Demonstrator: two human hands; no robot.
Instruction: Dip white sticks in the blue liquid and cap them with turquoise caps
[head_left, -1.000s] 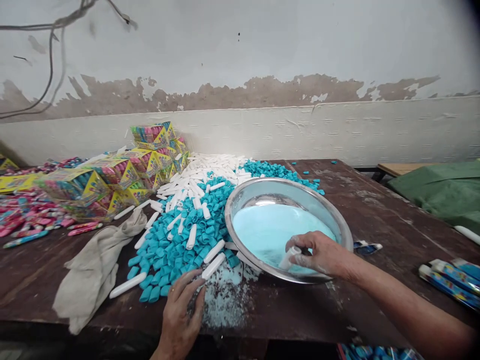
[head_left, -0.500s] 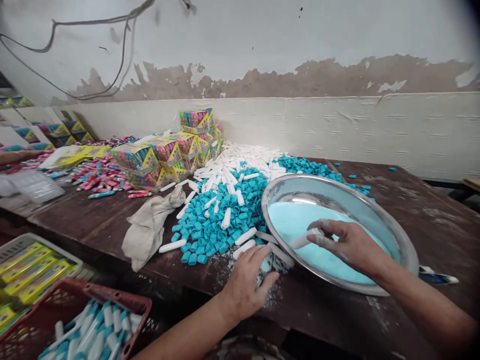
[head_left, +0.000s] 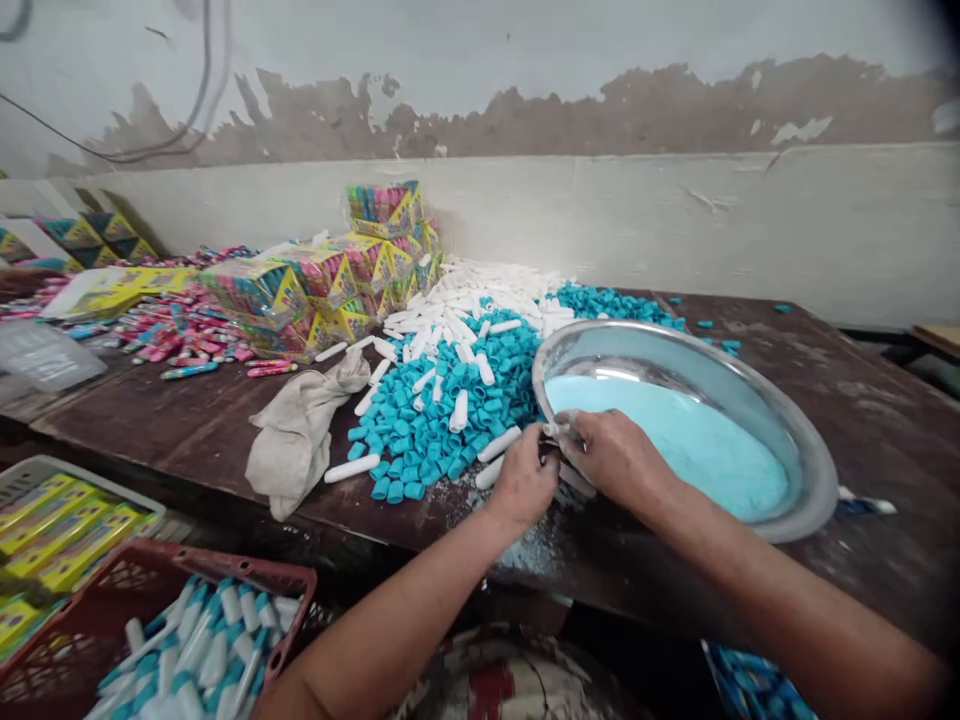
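At the near left rim of a steel basin (head_left: pixel 814 470), my two hands meet. My right hand (head_left: pixel 611 455) pinches a small white plastic tube (head_left: pixel 553 430), mostly covered by fingers. Curled close against it, my left hand (head_left: pixel 521 482) has its fingers closed at the tube's left end; what they grip is hidden. Pale blue powder (head_left: pixel 667 440) fills the bottom of the basin. Left of the hands is a heap of blue caps (head_left: pixel 420 440), with white tubes (head_left: pixel 499 443) on and beside it. Spilled powder (head_left: pixel 525 555) dusts the table below my hands.
A crumpled cloth (head_left: pixel 296 440) lies left of the caps. Behind it stand stacked boxes of coloured pens (head_left: pixel 322 285) beside loose pink pens (head_left: pixel 195 330). A red crate (head_left: pixel 289 580) holding blue-capped white tubes is at lower left. A pen (head_left: pixel 866 503) lies right of the basin.
My right hand has moved left with the white tube, from over the powder to the basin's rim. My left hand has risen to meet it and its fingers have closed.
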